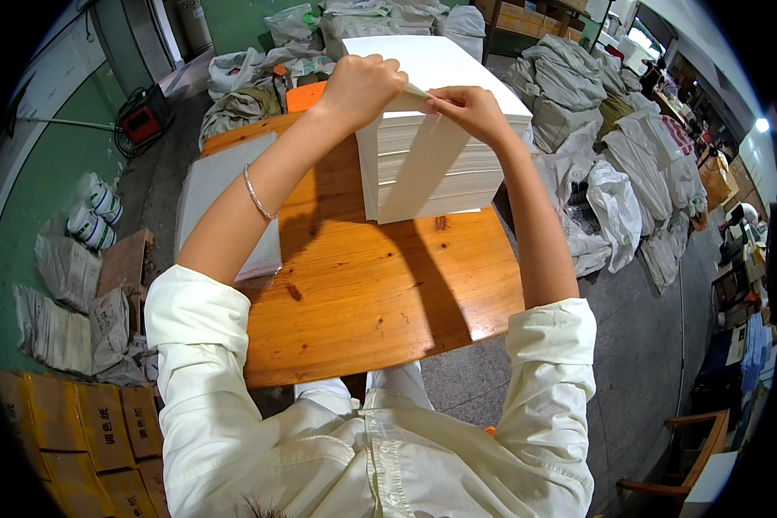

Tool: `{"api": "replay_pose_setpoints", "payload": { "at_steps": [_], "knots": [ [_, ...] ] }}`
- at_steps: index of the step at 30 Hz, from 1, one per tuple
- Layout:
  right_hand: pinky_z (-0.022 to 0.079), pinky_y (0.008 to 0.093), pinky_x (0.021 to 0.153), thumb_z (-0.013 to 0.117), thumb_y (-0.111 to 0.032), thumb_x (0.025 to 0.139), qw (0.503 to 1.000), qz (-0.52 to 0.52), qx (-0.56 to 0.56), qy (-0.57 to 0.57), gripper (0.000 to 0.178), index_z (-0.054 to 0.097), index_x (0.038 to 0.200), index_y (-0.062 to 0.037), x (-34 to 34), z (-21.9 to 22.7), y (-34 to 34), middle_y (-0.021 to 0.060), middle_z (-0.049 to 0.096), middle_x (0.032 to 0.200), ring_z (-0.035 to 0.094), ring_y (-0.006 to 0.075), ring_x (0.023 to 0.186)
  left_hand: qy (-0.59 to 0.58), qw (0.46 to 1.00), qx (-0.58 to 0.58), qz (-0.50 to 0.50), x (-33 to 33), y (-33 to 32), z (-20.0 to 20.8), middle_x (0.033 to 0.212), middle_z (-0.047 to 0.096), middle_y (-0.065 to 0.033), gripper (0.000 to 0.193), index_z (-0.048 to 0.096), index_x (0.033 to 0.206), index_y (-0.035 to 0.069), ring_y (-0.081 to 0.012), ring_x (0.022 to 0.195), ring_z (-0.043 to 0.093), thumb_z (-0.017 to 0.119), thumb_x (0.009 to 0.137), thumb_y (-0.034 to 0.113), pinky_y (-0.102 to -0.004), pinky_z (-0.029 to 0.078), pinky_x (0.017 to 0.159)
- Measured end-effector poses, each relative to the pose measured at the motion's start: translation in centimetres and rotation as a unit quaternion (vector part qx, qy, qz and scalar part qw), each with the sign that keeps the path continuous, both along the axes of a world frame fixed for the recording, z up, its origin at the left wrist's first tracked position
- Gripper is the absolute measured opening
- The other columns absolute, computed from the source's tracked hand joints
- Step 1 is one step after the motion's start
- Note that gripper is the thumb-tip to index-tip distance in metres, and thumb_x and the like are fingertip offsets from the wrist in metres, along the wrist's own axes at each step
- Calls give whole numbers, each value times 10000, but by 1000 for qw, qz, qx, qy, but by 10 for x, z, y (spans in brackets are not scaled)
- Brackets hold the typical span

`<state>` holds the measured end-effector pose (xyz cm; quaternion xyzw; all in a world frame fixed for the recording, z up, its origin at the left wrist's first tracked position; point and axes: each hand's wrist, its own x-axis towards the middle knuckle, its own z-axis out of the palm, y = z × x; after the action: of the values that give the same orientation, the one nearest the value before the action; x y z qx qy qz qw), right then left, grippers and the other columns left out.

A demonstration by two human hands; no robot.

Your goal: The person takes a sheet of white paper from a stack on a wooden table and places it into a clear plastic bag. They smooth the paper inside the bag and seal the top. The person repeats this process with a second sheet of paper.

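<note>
A tall stack of white paper (445,65) stands on the far part of a wooden table, its layered edges facing me. My left hand (367,86) is closed in a fist at the stack's near top edge. My right hand (470,112) pinches with thumb and fingers just to its right. Between them, a small bundle of paper sheets (415,99) is gripped from both sides, tilted above the stack. Its exact thickness is hard to make out. A dark shadow band runs down the stack's front and over the table.
On the wooden table (363,302), clear plastic sheets (224,207) lie at the left. White sacks (561,86) pile up behind and to the right. Cardboard boxes (104,423) stand at lower left, a wooden chair (695,457) at lower right, and a red-black machine (142,116) at far left.
</note>
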<state>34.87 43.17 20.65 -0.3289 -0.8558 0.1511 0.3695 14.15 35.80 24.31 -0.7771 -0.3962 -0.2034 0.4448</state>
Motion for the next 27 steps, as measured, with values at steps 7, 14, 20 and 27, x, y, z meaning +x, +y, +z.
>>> {"api": "replay_pose_setpoints", "payload": {
  "at_steps": [7,14,20,27],
  "knots": [
    [494,255,636,644,-436,820,999,-31,-30,23,392,717,957,-76,-2,-1,1,73,692,764,638,131,692,-109,988,-106,-24,3,-11,-13,710,621,-76,236,623,730,66,-233,677,625,671,773,292,-346,504,592],
    [480,254,637,639,-467,818,998,-41,-45,6,444,710,971,-56,-3,2,1,65,679,757,609,117,697,-178,933,-311,40,-1,-2,-9,745,662,-142,383,691,852,18,-279,705,640,738,700,365,-366,501,650],
    [480,251,642,639,-480,814,998,-49,-47,-4,460,710,972,-54,-1,2,2,70,681,764,615,121,705,-192,917,-347,36,1,3,-1,669,649,-126,326,679,708,27,-278,689,642,791,631,323,-367,507,644],
    [480,246,647,659,-462,803,999,-29,-45,1,444,708,982,-59,0,1,1,66,690,787,619,109,716,-196,915,-350,31,1,3,5,728,656,-135,234,695,823,28,-263,675,635,697,755,252,-351,491,616]
  ]
}}
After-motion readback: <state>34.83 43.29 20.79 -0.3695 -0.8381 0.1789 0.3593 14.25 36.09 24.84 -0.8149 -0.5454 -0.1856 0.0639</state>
